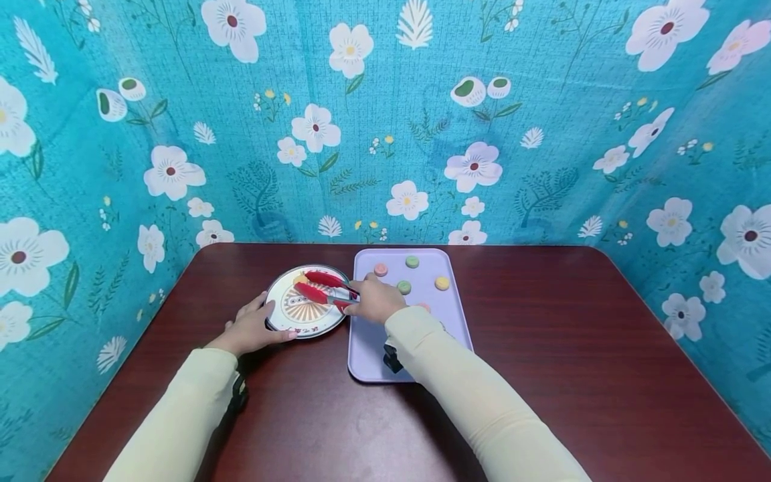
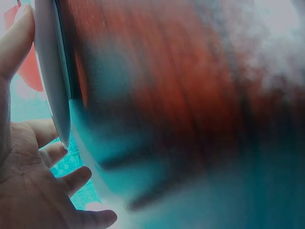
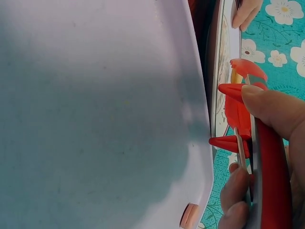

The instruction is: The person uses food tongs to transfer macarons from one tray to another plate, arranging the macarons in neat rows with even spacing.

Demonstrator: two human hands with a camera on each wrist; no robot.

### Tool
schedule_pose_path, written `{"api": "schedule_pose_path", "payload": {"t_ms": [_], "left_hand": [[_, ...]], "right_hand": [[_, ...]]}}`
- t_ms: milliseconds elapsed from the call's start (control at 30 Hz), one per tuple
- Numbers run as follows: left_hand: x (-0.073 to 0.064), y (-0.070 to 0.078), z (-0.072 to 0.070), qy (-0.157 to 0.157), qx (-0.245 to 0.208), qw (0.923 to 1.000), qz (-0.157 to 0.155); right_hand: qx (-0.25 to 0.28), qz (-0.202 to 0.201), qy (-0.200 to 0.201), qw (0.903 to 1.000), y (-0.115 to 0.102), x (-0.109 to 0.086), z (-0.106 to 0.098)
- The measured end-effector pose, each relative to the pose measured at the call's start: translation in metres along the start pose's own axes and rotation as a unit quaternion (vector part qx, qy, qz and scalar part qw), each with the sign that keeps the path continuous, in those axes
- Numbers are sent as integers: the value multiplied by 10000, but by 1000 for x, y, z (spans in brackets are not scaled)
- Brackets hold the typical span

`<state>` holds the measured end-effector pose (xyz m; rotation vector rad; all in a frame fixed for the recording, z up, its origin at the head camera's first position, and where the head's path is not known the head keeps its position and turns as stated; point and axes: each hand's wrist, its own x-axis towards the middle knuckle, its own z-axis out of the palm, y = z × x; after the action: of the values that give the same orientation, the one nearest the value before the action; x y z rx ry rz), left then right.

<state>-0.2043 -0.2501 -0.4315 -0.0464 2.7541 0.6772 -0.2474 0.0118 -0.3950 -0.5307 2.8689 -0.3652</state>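
Observation:
My right hand [image 1: 376, 300] grips red-tipped metal tongs [image 1: 312, 293], which reach left over a white round plate [image 1: 310, 326]. Between the tong tips is a yellow macaron [image 1: 300, 279], partly covered by the tongs, above the plate's upper left part; whether it touches the plate I cannot tell. The right wrist view shows my thumb and fingers round the red handle [image 3: 274, 186]. My left hand [image 1: 249, 326] touches the plate's left rim with spread fingers, thumb along the near edge. In the left wrist view, the plate [image 2: 50, 62] appears edge-on beside the thumb.
A lilac tray [image 1: 367, 361] lies right of the plate, partly under my right forearm. Several macarons sit on it: pink [image 1: 381, 269], green [image 1: 412, 262] and yellow [image 1: 442, 283] ones. The dark wooden table [image 1: 542, 321] meets a blue floral cloth [image 1: 385, 134] behind.

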Motion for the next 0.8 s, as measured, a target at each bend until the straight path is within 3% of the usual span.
{"api": "schedule_pose_path", "payload": {"t_ms": [800], "left_hand": [[-3,2,-3,6,-31,10000,18]], "right_hand": [[-193,26,13,9998,-7,4,-3]]}}
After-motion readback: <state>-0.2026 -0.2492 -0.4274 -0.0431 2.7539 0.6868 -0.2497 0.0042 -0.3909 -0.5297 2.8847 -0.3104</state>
